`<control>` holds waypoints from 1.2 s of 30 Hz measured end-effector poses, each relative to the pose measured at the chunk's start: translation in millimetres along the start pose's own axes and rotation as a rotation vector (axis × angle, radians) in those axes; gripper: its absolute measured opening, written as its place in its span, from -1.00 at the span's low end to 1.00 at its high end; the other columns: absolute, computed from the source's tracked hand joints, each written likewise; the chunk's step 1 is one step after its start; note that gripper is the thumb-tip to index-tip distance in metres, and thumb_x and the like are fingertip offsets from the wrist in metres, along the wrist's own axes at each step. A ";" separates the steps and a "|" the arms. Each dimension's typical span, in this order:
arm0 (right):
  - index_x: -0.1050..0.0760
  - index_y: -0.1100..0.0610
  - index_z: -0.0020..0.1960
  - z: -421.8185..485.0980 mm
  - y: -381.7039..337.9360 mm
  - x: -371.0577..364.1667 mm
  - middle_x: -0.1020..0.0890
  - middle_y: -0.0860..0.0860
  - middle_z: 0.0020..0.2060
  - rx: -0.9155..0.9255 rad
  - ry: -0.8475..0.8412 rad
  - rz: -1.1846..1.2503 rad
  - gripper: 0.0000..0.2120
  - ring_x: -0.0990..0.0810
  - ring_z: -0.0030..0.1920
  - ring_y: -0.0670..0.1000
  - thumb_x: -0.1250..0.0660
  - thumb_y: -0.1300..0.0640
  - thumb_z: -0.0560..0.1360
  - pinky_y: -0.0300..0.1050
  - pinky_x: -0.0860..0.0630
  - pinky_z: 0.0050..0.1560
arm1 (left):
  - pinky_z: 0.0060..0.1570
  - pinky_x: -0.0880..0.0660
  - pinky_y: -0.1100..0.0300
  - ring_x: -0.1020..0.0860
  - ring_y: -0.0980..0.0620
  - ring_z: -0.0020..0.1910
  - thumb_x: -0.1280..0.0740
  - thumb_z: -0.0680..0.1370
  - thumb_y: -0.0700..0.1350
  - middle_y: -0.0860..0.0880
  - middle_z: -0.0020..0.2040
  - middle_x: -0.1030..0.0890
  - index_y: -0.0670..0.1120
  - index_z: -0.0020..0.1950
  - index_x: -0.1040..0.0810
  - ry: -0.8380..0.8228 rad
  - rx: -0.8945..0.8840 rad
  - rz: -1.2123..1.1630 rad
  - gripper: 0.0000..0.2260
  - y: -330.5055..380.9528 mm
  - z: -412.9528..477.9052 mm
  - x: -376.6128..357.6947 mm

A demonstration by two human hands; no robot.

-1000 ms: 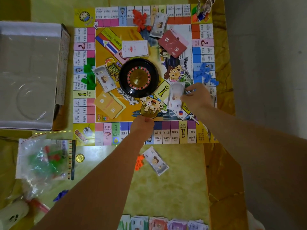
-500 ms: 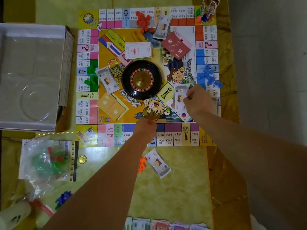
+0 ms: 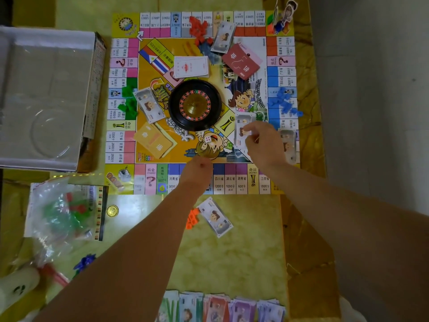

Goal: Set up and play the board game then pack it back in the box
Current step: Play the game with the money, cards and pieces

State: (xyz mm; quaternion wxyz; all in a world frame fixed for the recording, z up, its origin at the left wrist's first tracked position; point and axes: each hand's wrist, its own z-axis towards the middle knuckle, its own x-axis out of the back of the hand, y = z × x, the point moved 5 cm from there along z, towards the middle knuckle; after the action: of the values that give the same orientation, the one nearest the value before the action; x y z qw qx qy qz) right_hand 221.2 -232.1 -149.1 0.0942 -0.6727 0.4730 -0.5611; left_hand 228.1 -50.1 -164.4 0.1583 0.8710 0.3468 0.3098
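The right hand [image 3: 264,145] hides part of the banknote [image 3: 239,139] in its grip.

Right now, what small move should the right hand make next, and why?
Probably lower the banknote flat onto the board and let go. The right hand pinches it over the board, near the blue pieces; the green pieces and red pieces each have a note lying beside them.

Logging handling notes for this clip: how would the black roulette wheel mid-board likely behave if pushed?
The roulette wheel looks rigid, low and wide, so it would probably slide rather than tip. Its inner ring might spin. The thin board beneath may shift with it.
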 end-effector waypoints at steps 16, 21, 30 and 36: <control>-0.56 0.18 -0.06 -239.5 57.1 -68.0 -0.50 -0.09 -0.35 -0.071 -0.375 0.056 -0.93 -0.44 -0.34 -0.13 -0.30 0.25 0.50 -0.33 -0.34 -0.32 | -0.17 -0.48 0.08 -0.56 -0.09 -0.17 -0.23 0.59 -0.10 -0.03 -0.15 -0.60 -0.04 0.05 -0.51 0.183 -0.246 0.291 -0.91 -143.6 -132.7 -4.0; -0.52 0.15 -0.05 -295.9 72.2 -79.3 -0.55 0.02 -0.29 -0.072 -0.363 -0.072 -0.95 -0.50 -0.28 0.00 -0.29 0.20 0.54 -0.17 -0.42 -0.26 | -0.20 -0.50 0.09 -0.59 -0.11 -0.16 -0.23 0.59 -0.05 -0.08 -0.16 -0.63 -0.05 0.00 -0.51 0.015 -0.245 0.440 -0.89 -194.4 -174.6 -34.2; -0.40 0.12 0.18 -350.6 138.9 -40.0 -0.39 0.09 0.13 -0.113 -0.090 -0.359 -0.54 -0.46 0.02 0.13 -0.43 0.28 0.32 -0.04 -0.42 -0.12 | -0.21 -0.44 0.07 -0.53 -0.09 -0.20 -0.23 0.60 -0.14 -0.12 -0.21 -0.57 -0.10 0.04 -0.56 -0.273 -0.395 0.396 -0.87 -204.6 -211.9 -111.7; -0.40 0.15 0.32 -359.4 162.1 -56.2 -0.51 0.16 0.20 0.085 -0.165 -0.622 -0.17 -0.53 0.07 0.22 -0.60 0.06 0.10 0.02 -0.51 -0.05 | -0.24 -0.20 0.23 -0.47 -0.07 -0.09 -0.17 0.61 -0.24 -0.13 0.00 -0.54 -0.19 0.19 -0.53 -0.289 -0.494 0.415 -0.79 -203.7 -212.1 -145.1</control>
State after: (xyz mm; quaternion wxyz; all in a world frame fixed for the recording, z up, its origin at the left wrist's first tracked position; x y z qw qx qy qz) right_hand -163.8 -131.9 -166.4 -0.0157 -0.8237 0.2119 -0.5258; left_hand -95.0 5.4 -166.0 0.3451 0.8933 0.0510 0.2834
